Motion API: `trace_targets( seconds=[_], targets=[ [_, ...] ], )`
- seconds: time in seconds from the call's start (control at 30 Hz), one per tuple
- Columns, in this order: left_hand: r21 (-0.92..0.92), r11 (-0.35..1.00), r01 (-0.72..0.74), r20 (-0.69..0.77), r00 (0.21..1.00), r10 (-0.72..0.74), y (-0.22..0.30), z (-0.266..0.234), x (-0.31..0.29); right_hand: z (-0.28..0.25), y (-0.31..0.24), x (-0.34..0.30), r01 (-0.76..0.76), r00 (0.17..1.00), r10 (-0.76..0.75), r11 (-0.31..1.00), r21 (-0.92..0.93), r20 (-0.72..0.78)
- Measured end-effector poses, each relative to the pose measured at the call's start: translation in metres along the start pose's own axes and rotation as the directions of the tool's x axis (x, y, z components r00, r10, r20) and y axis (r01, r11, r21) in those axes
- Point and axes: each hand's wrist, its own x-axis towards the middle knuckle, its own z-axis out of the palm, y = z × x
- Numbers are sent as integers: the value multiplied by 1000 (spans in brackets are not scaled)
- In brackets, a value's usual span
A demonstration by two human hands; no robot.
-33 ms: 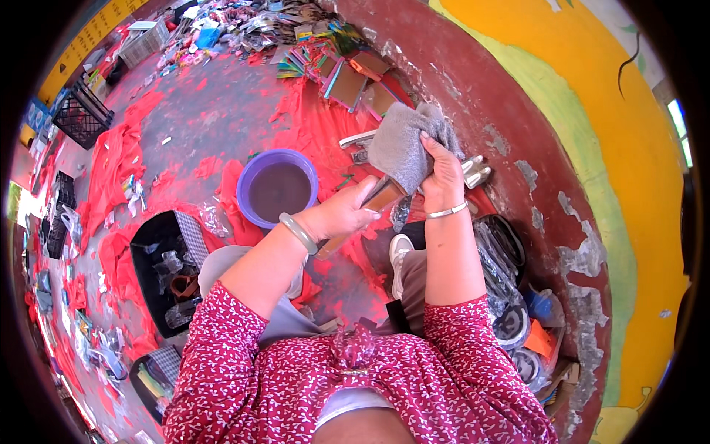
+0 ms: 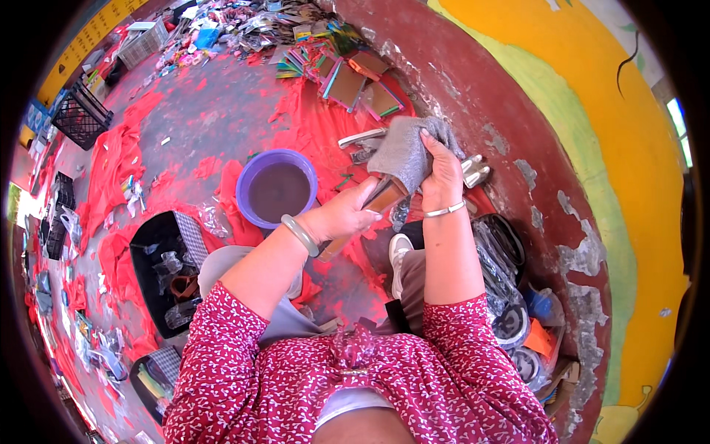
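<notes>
A flat, long brown item with a dark edge (image 2: 387, 197) is gripped by my left hand (image 2: 344, 212), its lower end showing below the wrist; I cannot tell its kind. My right hand (image 2: 441, 166) clasps a grey cloth (image 2: 399, 154), thumb on top, folded over the item's far end. Part of the item is hidden beneath the cloth. To the left of my left hand stands a purple basin (image 2: 240, 194) of murky brownish water (image 2: 279, 192). Silvery wrapped things (image 2: 475, 172) and a white strap-like piece (image 2: 361, 138) lie around the cloth.
A black bin (image 2: 140, 255) with plastic-wrapped items stands left of my knee. Plastic-bagged goods (image 2: 510, 322) crowd my right side by the peeling red wall (image 2: 510, 96). Colourful boards (image 2: 346, 85) and a heap of packages (image 2: 251, 29) lie ahead on the red-littered floor.
The upper edge of the grey cloth has dropped toward my right hand, and its folds have changed. Both hands keep their holds, almost in place.
</notes>
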Motion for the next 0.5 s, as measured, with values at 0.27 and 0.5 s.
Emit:
trace_targets(
  seconds=[0.27,0.5],
  targets=[
    [36,999,-31,-87,996,34,9,11,5,10,22,0,144,975,-167,977,-157,-144],
    [-112,994,-17,-181,983,-4,-4,0,11,17,11,-10,-101,982,115,990,-97,149]
  ],
)
